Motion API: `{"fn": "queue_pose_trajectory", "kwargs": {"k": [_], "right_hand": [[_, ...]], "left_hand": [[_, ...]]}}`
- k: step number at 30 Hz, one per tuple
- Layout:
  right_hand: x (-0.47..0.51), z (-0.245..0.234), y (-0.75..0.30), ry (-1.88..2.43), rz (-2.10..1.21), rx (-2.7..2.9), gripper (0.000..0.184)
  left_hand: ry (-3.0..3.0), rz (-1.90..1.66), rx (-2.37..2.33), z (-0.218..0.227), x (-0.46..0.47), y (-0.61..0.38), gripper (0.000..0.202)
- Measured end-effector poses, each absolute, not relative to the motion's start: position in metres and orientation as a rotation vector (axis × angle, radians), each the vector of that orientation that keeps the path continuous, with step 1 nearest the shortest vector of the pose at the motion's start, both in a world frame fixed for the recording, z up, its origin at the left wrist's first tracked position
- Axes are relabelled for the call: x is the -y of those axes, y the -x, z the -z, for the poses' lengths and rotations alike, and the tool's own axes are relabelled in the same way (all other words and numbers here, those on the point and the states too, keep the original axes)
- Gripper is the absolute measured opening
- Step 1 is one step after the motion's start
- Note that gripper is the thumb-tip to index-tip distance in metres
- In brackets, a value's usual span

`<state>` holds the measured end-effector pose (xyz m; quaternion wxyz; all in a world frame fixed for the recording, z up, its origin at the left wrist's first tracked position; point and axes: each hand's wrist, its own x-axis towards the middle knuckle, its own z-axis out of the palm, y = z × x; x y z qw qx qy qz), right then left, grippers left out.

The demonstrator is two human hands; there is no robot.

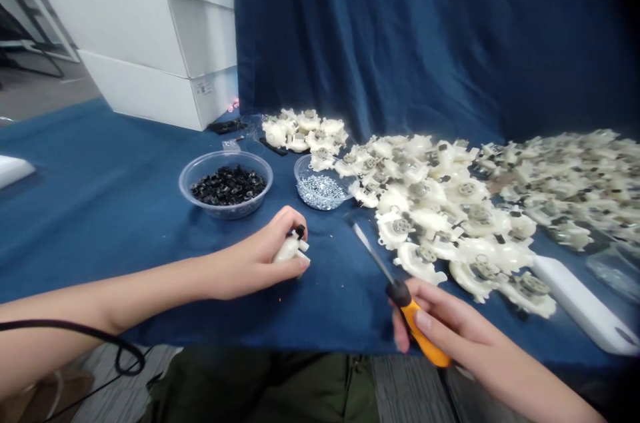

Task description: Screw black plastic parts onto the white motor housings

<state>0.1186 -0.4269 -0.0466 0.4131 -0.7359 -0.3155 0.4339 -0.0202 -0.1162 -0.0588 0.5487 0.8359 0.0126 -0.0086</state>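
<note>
My left hand (270, 253) is closed around a cream plastic part (287, 250) with a small black piece (300, 231) at its top; my fingers hide much of it. In my right hand (445, 323) is a screwdriver (420, 333) with an orange and black handle. Its metal shaft points up and left, and the tip is apart from the cream part. Just beyond my left hand stands a clear bowl (185, 186) of small black pieces (230, 186). Right of it is a smaller clear bowl (299, 173) holding many small silvery screws (323, 191).
Cream plastic assemblies (440, 196) lie heaped to the right, with another pile (575, 176) farther right. A long white object (583, 306) lies at the right front. White boxes (135, 30) are stacked at the back left. A blue curtain (400, 36) hangs behind the blue-covered table (125, 210).
</note>
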Motion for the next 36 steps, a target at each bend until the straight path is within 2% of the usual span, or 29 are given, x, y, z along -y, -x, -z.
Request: {"fn": "queue_pose_trajectory", "kwargs": {"k": [5,8,10,16,24,31,36], "right_hand": [[0.364,0.03,-0.131,1.606,-0.97,0.889,0.018],[0.313,0.023,-0.14,1.623,-0.866,0.954,0.016],[0.286,0.023,-0.143,1.559,-0.814,1.004,0.017],[0.266,0.046,-0.137,1.458,-0.954,1.017,0.027],[0.268,0.069,-0.132,1.375,-0.978,0.902,0.03],[0.27,0.074,-0.133,1.338,-0.97,0.9,0.025],[0.269,0.075,-0.134,1.307,-1.01,0.906,0.034]], "left_hand": [[-1.496,0.173,-0.174,0.05,0.112,0.015,0.049],[-1.199,0.231,-0.186,0.045,0.111,0.017,0.057],[-1.068,0.215,-0.19,0.046,0.11,0.018,0.054],[-0.787,0.312,-0.184,0.065,0.105,0.01,0.037],[-0.939,0.237,-0.35,0.058,0.106,0.007,0.022],[-1.194,0.061,-0.33,0.058,0.112,0.007,0.024],[-1.246,-0.019,-0.318,0.062,0.115,0.009,0.026]]}}
